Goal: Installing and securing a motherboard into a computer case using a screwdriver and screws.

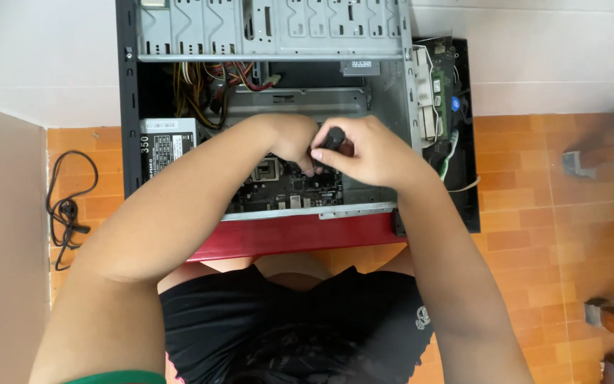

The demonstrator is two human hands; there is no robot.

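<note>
Two hands meet inside the open case (271,107), which lies on its side on a red stool (293,235) over the orange tile floor (570,235). The right hand (367,153) is closed around the black handle of a screwdriver (332,137). The left hand (294,142) is curled with its fingertips (309,169) pressed down beside the shaft, just over the board (286,186). The tip itself is hidden under the fingers, so I cannot tell if it sits in a screw.

I think the main danger is a slip. If the tip jumps out of the screw head, it can scratch the green surface of the board or hit the socket (268,171), which is very near. The steadying fingertips are also close to the tip, so a slip can hurt them as well.

A loose screw is a second risk. If it falls, it can roll under the board or between the parts, and there it is hard to find.

The bundle of coloured wires (211,89) near the power supply (167,142) hangs just beside the left forearm; a wide move of the elbow can pull on it.

The case also reaches over the stool's edge, so hard pressing on one side may tip or shift it. A black cable (69,206) lies on the floor, well apart from the work.
</note>
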